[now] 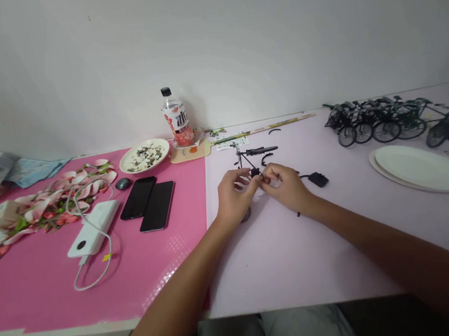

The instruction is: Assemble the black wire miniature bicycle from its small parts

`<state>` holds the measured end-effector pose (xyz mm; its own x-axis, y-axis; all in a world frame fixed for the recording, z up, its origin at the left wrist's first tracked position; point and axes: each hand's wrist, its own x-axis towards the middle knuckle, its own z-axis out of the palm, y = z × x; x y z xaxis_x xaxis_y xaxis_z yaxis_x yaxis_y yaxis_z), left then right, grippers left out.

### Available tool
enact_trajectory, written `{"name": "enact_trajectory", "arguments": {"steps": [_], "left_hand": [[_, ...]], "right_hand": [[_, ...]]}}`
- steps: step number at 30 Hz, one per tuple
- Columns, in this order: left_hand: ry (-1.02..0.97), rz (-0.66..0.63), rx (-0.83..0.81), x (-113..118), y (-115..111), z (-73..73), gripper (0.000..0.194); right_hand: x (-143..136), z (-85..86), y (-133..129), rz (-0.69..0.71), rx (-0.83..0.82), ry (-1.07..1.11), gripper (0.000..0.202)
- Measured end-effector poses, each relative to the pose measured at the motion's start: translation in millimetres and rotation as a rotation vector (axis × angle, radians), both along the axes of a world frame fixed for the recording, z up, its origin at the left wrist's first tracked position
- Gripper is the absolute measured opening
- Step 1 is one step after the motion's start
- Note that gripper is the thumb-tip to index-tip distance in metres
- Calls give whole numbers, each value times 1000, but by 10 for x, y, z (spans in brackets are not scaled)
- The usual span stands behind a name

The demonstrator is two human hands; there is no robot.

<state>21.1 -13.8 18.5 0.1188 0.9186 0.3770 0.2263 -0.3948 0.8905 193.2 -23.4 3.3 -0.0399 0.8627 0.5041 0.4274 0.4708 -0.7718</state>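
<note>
My left hand [233,198] and my right hand [287,185] meet over the pale table, fingertips pinched together on a small black part [255,173]. That part belongs to a small black model bicycle frame [253,156] standing just behind my fingers. A loose black piece [318,179] lies right of my right hand. A small dark round thing [247,215] peeks out under my left wrist.
A row of finished model bicycles [378,119] and stacked white plates [421,168] are at the right. On the pink mat [159,268] lie two phones [149,203], a white power bank [92,228] with cable, a bowl [144,156] and pink ribbons [60,196]. A drink bottle [176,118] stands by the wall.
</note>
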Motion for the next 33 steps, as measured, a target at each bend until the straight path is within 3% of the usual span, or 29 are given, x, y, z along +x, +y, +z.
{"name": "enact_trajectory", "arguments": {"steps": [8, 18, 28, 33], "left_hand": [[-28, -6, -90, 5, -17, 12, 30], [-35, 5, -97, 29, 3, -8, 21], [-37, 9, -86, 29, -8, -20, 24], [-94, 22, -59, 4, -8, 14, 25]], "right_hand": [[15, 6, 12, 34, 120, -158, 37], [11, 5, 2, 56, 91, -153, 33], [14, -5, 9, 50, 86, -143, 33], [69, 126, -49, 72, 118, -160, 36]]}}
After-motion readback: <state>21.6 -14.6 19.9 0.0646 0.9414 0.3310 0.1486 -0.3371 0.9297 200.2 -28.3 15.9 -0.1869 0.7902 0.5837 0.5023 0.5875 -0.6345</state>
